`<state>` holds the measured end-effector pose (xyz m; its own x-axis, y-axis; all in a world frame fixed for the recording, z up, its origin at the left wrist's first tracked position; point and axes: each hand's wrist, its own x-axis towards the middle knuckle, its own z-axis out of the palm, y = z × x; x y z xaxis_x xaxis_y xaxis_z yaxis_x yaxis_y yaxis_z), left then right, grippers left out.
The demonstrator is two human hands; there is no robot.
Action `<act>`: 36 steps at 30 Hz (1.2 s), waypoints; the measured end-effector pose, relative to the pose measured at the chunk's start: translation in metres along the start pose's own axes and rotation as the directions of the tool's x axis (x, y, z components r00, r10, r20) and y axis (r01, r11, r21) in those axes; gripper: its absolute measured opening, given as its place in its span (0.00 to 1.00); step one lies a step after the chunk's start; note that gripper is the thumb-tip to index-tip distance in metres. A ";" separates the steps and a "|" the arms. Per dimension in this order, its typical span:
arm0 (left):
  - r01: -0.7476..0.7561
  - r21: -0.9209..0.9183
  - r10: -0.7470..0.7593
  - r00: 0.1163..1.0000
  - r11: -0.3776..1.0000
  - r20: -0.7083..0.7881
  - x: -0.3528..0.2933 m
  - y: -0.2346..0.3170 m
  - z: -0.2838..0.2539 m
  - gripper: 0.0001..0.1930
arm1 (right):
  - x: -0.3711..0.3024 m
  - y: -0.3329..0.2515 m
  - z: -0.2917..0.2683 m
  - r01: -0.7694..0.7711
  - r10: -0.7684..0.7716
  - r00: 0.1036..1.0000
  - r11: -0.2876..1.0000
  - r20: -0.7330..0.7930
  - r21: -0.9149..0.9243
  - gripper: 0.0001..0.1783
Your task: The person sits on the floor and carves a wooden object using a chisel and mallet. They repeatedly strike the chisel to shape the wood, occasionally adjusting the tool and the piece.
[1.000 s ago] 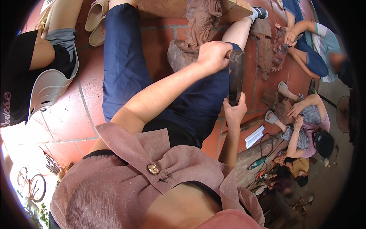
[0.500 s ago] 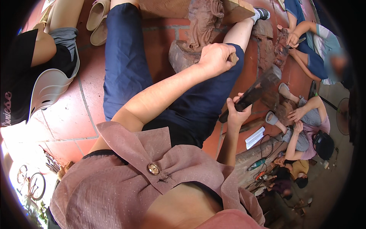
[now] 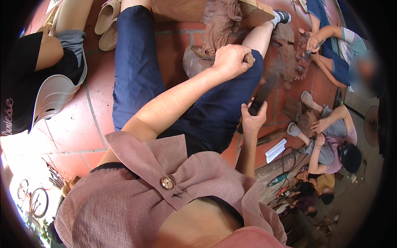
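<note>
Well, the left hand [image 3: 231, 62] is curled tight around one wooden handle [image 3: 249, 59], close to one brown carved figure [image 3: 222, 27] between the person's two legs [image 3: 138, 62]. The right hand [image 3: 254, 119] is wrapped around one dark mallet [image 3: 263, 94], blurry at its far end. Two tan clogs [image 3: 108, 37] sit on the red floor [image 3: 108, 82].

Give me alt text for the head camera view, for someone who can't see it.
The wearer's right hand holds a dark, blurred club while the left hand grasps a wooden-ended tool near a brown carved figure. Red floor tiles lie beneath.
</note>
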<state>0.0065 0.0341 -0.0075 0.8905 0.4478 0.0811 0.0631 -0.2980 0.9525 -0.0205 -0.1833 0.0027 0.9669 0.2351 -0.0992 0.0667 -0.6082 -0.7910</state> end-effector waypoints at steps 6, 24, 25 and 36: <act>-0.102 0.080 0.103 0.995 0.992 -0.014 -0.006 -0.010 0.003 0.11 | -0.002 0.000 0.001 -0.018 0.018 1.000 1.000 0.005 0.018 0.19; -0.161 0.082 0.163 0.987 0.984 -0.014 -0.013 -0.001 0.013 0.12 | -0.006 -0.009 -0.007 -0.040 0.036 0.999 0.942 0.019 0.334 0.22; -0.148 0.079 0.150 0.989 0.986 -0.013 -0.012 -0.001 0.013 0.12 | -0.005 -0.011 -0.007 -0.017 0.014 1.000 0.936 0.010 0.350 0.22; -0.052 0.143 0.057 0.998 0.988 -0.034 -0.001 -0.002 0.009 0.08 | 0.006 -0.012 -0.004 0.036 -0.023 0.997 0.979 0.069 -0.201 0.21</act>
<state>0.0098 0.0270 -0.0122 0.8767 0.4585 0.1456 0.0806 -0.4384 0.8952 -0.0144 -0.1780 0.0141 0.9460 0.3003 -0.1222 0.1499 -0.7394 -0.6564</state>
